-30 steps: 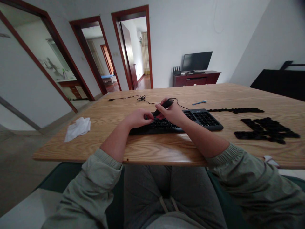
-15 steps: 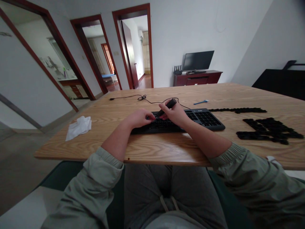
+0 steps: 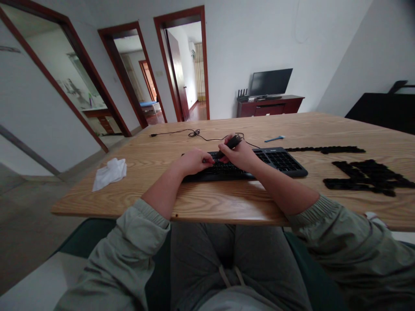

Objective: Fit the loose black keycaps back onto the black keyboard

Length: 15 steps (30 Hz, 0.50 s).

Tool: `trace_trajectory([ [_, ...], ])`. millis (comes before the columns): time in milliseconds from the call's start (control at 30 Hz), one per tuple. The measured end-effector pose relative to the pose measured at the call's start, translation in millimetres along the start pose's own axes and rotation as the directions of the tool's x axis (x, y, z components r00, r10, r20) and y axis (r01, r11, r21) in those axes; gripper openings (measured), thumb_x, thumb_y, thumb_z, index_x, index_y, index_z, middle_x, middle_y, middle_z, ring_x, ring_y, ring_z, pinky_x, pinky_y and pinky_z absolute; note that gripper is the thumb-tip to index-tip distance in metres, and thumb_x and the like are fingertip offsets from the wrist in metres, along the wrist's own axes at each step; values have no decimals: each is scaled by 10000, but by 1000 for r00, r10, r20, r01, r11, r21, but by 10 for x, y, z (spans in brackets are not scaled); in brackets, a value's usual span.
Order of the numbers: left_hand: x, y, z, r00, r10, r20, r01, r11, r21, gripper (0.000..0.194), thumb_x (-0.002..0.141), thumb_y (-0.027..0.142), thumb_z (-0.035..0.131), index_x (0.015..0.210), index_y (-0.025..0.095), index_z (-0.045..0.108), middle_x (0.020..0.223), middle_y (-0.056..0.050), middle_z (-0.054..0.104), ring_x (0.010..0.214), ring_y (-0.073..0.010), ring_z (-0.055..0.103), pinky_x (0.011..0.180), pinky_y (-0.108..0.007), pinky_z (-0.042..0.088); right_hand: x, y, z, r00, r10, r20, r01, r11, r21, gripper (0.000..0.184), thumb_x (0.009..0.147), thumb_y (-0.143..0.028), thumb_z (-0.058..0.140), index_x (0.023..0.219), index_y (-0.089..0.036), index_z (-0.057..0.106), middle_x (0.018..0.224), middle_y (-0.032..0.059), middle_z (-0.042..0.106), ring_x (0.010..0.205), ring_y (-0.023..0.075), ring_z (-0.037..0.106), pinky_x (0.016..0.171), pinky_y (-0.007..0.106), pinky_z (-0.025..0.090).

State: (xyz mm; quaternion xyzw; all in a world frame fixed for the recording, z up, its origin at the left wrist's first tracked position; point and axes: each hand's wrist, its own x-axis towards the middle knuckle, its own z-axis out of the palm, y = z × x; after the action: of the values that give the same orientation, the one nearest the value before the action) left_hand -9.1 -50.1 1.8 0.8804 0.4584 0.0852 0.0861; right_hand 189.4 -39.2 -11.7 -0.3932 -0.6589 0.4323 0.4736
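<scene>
A black keyboard (image 3: 282, 163) lies on the wooden table in front of me, its right part showing a grid of open key sockets. My right hand (image 3: 239, 153) is over its middle, closed around a black, thick-handled tool (image 3: 232, 141). The tool slants down and left towards the keys; its kind and tip are unclear. My left hand (image 3: 196, 162) rests at the keyboard's left part with thumb and fingers pinched together. Whatever is between those fingertips is hidden or too small to name. Both hands cover much of the keyboard's left and middle.
On the table's right are black keycaps (image 3: 369, 175) in a cluster, with a long row (image 3: 327, 149) behind. A blue brush (image 3: 275, 139) lies beyond the keyboard. Its cable (image 3: 194, 133) runs left, looped. White tissue (image 3: 110, 173) is at the left.
My left hand has shifted slightly right along the keyboard. The tool in my right hand has tilted a little. The view has moved slightly.
</scene>
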Motion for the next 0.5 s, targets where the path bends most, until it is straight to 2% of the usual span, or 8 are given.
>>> trace_trajectory([
  [167, -26, -18, -16, 1000, -29, -1, 29, 989, -144, 221, 856, 300, 645, 1013, 210, 771, 938, -17, 773, 808, -142, 668, 757, -246, 480, -22, -52, -47, 1000, 0, 17, 1, 1000, -31, 209, 822, -172, 645, 888, -218, 452, 684, -52, 561, 549, 123, 641, 495, 211, 500],
  [233, -43, -34, -44, 997, -67, -41, 58, 979, -196, 236, 841, 356, 667, 976, 191, 766, 879, -18, 756, 750, -132, 641, 713, -243, 476, -19, -54, -64, 999, 3, 35, -1, 999, -49, 202, 809, -147, 640, 882, -213, 464, 686, -48, 571, 555, 117, 633, 511, 213, 506],
  [367, -59, -75, -84, 977, -139, -161, 107, 975, -193, 258, 817, 362, 681, 969, 161, 737, 857, -34, 714, 732, -132, 599, 692, -254, 477, -5, -12, -79, 997, 19, 73, -16, 999, -37, 168, 808, -143, 624, 876, -208, 484, 708, -38, 566, 561, 108, 611, 517, 218, 503],
  [500, -47, -104, -47, 985, -124, -124, 100, 978, -183, 308, 817, 362, 665, 1051, 167, 710, 911, -43, 707, 768, -149, 608, 714, -275, 496, -15, 5, -91, 994, 13, 108, -12, 1000, -17, 159, 801, -172, 616, 890, -215, 491, 762, -20, 574, 581, 110, 595, 543, 241, 516],
])
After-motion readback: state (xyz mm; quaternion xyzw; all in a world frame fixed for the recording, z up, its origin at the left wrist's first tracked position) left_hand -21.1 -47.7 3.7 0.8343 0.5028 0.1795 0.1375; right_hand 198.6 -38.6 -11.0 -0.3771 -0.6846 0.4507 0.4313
